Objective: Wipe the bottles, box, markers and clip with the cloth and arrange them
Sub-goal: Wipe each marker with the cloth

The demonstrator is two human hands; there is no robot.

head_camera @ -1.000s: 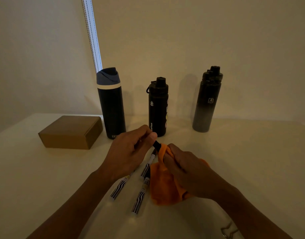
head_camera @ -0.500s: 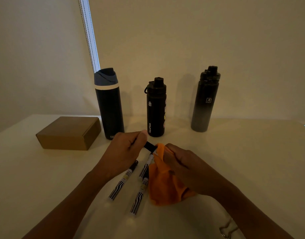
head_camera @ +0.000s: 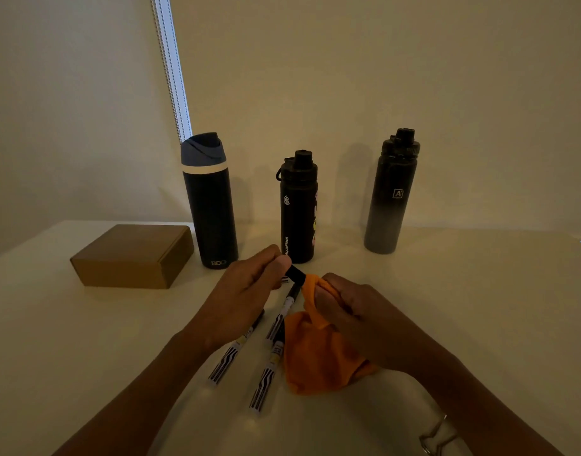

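The left hand (head_camera: 246, 291) pinches a marker (head_camera: 295, 274) by its left end. Its long axis runs rightward between the hands into the cloth (head_camera: 315, 360), which the right hand (head_camera: 355, 311) squeezes around it.

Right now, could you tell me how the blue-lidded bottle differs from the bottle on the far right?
The blue-lidded bottle has a sloped blue lid over a pale band; the far-right bottle has a black cap. The blue-lidded bottle's body is dark throughout; the far-right bottle fades from black to grey. Both stand upright on the table.
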